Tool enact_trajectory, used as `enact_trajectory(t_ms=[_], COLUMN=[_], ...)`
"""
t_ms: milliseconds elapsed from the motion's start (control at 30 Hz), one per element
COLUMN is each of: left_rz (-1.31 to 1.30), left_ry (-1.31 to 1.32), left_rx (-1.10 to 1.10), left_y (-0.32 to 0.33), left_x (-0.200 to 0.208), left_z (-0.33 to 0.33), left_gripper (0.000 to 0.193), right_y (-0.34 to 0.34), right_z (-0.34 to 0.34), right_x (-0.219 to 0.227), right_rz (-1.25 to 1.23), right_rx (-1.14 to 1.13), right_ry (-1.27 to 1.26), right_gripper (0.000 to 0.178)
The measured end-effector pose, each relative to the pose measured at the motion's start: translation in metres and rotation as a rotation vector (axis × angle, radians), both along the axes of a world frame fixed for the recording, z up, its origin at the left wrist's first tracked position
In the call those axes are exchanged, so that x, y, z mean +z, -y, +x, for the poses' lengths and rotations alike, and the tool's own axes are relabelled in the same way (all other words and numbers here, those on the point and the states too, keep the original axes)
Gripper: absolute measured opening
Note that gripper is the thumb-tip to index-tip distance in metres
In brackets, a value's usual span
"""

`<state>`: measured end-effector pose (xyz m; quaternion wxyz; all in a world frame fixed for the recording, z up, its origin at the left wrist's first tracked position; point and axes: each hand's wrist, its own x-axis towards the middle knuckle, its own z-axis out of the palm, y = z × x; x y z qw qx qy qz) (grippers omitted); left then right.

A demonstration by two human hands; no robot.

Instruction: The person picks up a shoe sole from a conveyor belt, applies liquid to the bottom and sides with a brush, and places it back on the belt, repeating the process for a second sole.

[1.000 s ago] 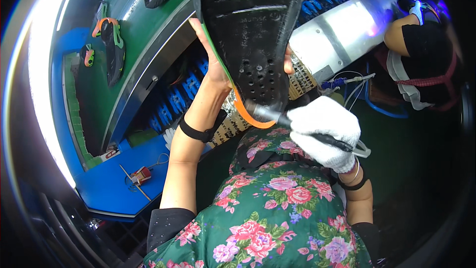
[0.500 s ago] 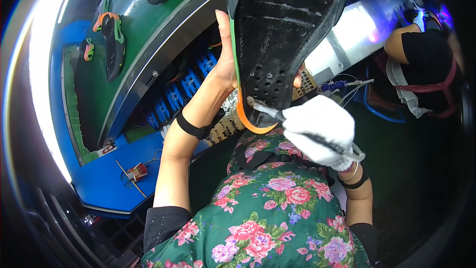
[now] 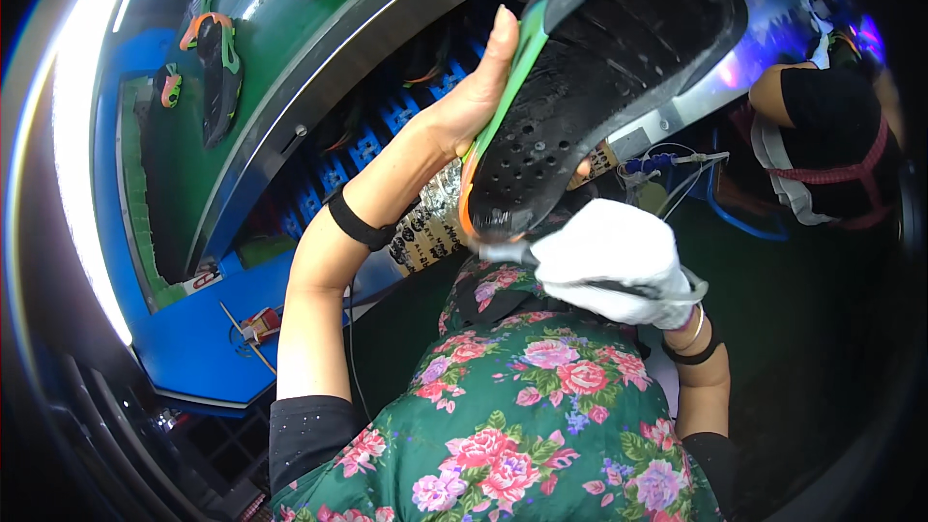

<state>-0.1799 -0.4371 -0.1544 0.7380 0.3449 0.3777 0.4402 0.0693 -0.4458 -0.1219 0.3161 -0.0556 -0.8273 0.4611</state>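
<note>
My bare left hand (image 3: 472,104) grips a shoe piece (image 3: 590,77) by its side, with the thumb standing up along the edge. The piece has a black sole-shaped face with several small holes near its lower end, and its rim runs from green to orange. It slants up to the right, and its wet-looking face points toward me. In a white glove, my right hand (image 3: 611,259) is closed around a brush (image 3: 505,251). The brush's blurred tip is at the orange lower end of the shoe piece; whether it touches cannot be told.
Left, a green conveyor belt (image 3: 280,34) carries several shoe pieces (image 3: 220,77). Below it is a blue tabletop (image 3: 198,353) with a small red container (image 3: 259,326) and a stick. Another person (image 3: 822,126) works at the far right. A floral apron (image 3: 503,416) covers my front.
The shoe piece has tilted clockwise, its upper end swinging right, with my left hand rising right. The brush has moved from the holed face down to the lower orange end.
</note>
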Motion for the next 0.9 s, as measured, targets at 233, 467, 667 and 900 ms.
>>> enact_trajectory(t_ms=[233,467,667,900], left_rz=[-0.129,-0.183,-0.2,-0.259], left_ry=[-0.258,-0.24,-0.443,-0.299], left_rx=[0.102,-0.096,-0.155,-0.092], left_y=[0.008,0.006,0.009,0.012], left_x=[0.012,0.019,0.021,0.011], left_z=[0.0,-0.002,0.004,0.0], left_gripper=[0.095,0.096,0.101,0.1], right_y=[-0.001,-0.008,-0.018,-0.016], right_z=[-0.005,-0.006,-0.008,-0.014], right_x=[-0.005,-0.002,0.01,0.005], right_rz=[0.172,0.13,0.047,0.047], right_rx=[0.006,0.009,0.209,0.177], right_ry=[0.029,0.042,0.039,0.023], right_gripper=[0.027,0.032,0.028,0.026])
